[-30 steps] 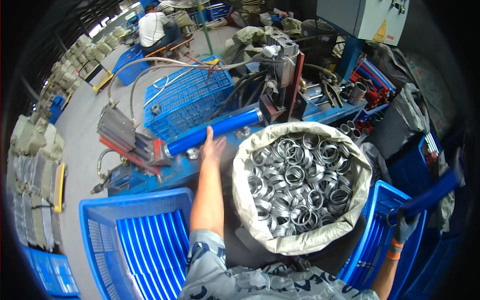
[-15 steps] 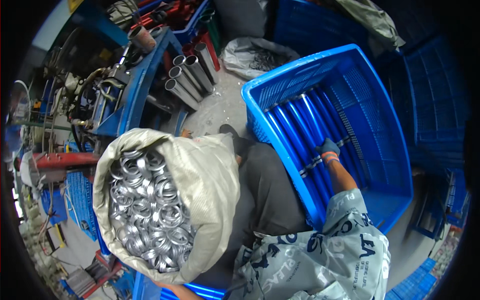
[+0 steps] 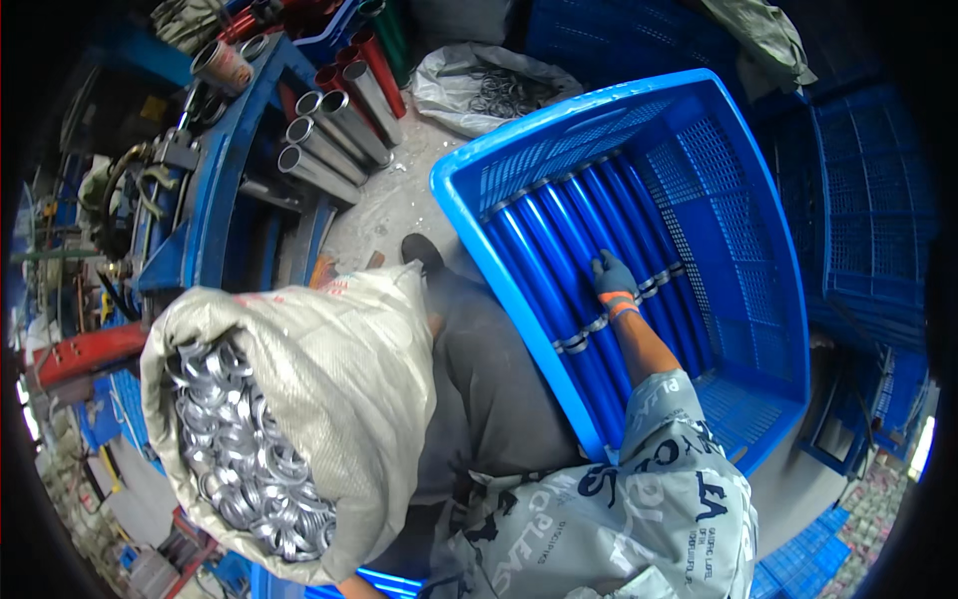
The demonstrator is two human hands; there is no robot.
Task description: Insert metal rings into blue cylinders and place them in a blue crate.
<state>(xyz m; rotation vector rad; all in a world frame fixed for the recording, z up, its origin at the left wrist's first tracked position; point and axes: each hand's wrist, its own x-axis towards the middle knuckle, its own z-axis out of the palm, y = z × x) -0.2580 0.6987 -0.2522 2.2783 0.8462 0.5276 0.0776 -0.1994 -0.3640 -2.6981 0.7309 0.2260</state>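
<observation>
My right hand (image 3: 616, 278), in a dark grey glove with an orange cuff, reaches into a large blue plastic crate (image 3: 464, 195). Its fingers are stretched out and slightly apart over glossy blue tubes (image 3: 544, 235), near the line where two rows of tubes meet end to end. Silver bands show at the tube ends. On the left, a beige woven sack (image 3: 344, 374) leans open, full of silver metal rings (image 3: 249, 439). A bit of my left forearm (image 3: 359, 587) shows below the sack; the sack hides that hand and its fingers.
Several silver tubes (image 3: 319, 165) and red tubes (image 3: 374, 65) stand on the floor beside a blue machine frame (image 3: 225, 150). Behind the crate sits a white sack (image 3: 444, 90) with dark rings. Stacked blue crates (image 3: 878, 190) stand at right; more blue tubes lie under the beige sack.
The view has shifted, and the ring sack sits lower and further left in it. My right hand has moved up and left over the tubes, its fingers now extended.
</observation>
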